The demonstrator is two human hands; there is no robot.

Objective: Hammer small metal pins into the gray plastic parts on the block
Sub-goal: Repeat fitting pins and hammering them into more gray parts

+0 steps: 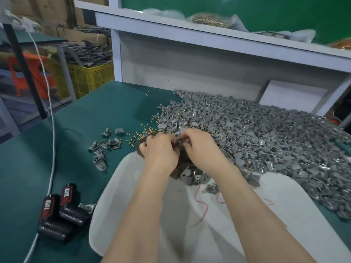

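Where the fingertips meet: the left hand (159,149) and the right hand (203,147) close on each other, fingers curled and bunched, pinching a small gray part (179,142) between them; whether a pin sits in the pinch cannot be told.
Block: a dark brown block (181,166) lies directly under both hands and is mostly hidden by them.
Look of the parts: matte gray plastic, small, with a rounded paddle-like blade and a short lug at one end.
Pins: tiny brass-coloured pins (135,138) are scattered on the mat just left of the left hand.
Heap: a broad heap of gray parts (266,133) spreads from the block to the table's right edge.
Loose group: a few separate gray pieces (100,149) lie left of the pins.
Sack: a white sack (117,186) lies open under the forearms, holding several gray parts next to the block and a red thread (202,205).
Mat: a green mat (76,120) covers the table.
Battery packs: two black packs (57,211) marked TAPER lie near the left front, beside a white cable (51,114).
Shelf: a clear bag of brass pieces (209,20) rests on the white shelf (171,25).
Crate: a yellow crate (89,74) piled with gray pieces stands beyond the table.
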